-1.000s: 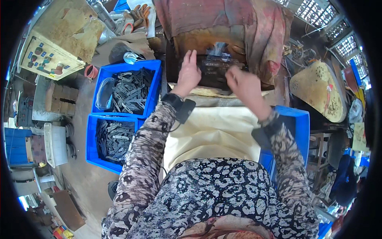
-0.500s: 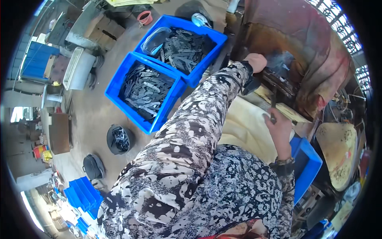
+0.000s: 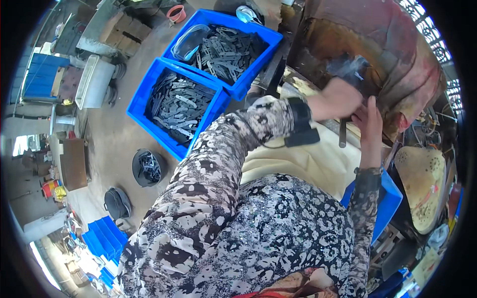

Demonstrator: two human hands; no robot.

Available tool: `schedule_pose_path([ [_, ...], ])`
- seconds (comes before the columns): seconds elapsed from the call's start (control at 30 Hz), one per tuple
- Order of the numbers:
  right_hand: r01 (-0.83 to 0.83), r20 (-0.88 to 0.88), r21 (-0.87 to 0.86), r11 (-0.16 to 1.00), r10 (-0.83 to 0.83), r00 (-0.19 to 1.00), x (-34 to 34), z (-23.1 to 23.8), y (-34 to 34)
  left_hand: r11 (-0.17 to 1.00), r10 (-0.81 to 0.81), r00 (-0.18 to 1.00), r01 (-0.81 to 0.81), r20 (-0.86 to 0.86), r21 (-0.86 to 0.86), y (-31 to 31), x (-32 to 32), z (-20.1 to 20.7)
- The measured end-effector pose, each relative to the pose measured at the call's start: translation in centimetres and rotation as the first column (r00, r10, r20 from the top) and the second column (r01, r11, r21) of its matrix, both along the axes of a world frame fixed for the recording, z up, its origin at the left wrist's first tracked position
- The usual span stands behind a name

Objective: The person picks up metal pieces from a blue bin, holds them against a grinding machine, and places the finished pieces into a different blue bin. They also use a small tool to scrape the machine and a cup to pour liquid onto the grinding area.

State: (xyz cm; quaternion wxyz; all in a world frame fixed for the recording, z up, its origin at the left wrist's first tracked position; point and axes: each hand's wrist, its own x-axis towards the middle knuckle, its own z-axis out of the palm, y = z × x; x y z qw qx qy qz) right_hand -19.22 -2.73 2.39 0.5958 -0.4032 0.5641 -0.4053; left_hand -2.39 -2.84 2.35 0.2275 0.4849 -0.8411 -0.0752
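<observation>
My left hand [image 3: 340, 98] reaches across into the fixture under the stained hood; motion smears it and its fingers are hidden. Close beside it, my right hand [image 3: 368, 124] points upward with its visible fingers stretched and apart, and I see nothing held in it. Just left of the right hand, a dark metal bar [image 3: 343, 134] sticks out toward me, its far end hidden behind my left hand. Bluish-white haze or spray [image 3: 350, 67] shows beyond my left hand, inside the brown, wet-looking hood [image 3: 318, 42]. A cream cloth [image 3: 298, 156] covers my lap below.
To the left stand two blue bins [image 3: 134, 107] filled with flat, dark metal pieces; a clear plastic container [image 3: 189, 42] lies in the farther one. A black bucket [image 3: 136, 171] holds more pieces. Another blue bin [image 3: 387, 203] sits at my right, near a spotted, cream-coloured board [image 3: 420, 188].
My left hand has moved right and nearer, in front of the fixture. My right hand has moved up and right, off the bar it was at, and now meets the left.
</observation>
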Motion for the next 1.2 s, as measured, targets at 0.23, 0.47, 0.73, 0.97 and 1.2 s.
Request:
schedule_pose_path([
  [0.23,-0.002,-0.045,-0.263,0.965,-0.01,0.999,-1.0,-0.8,-1.3,0.994,0.075,0.997,-0.075,-0.001,-0.084,3.2,4.8,0.9],
  [0.47,0.017,-0.069,-0.175,0.984,-0.029,0.997,-5.0,-1.9,-1.6,0.743,0.65,0.729,-0.669,0.216,0.022,2.7,27.5,-7.5],
  [0.73,-0.119,-0.009,-0.079,0.99,0.119,0.993,-4.3,-1.0,-1.1,0.676,0.578,0.63,-0.725,0.518,0.127,3.7,33.0,-15.3],
  [0.97,-0.021,-0.135,-0.108,0.994,0.006,0.991,-6.2,-2.6,-2.5,0.674,0.459,0.463,-0.738,0.758,0.043,3.9,31.9,-14.8],
  [1.2,-0.119,-0.765,-0.382,0.916,-0.241,0.598,-10.1,-5.2,-4.3,0.78,0.372,0.556,-0.621,0.744,0.074,4.0,33.8,-15.0],
])
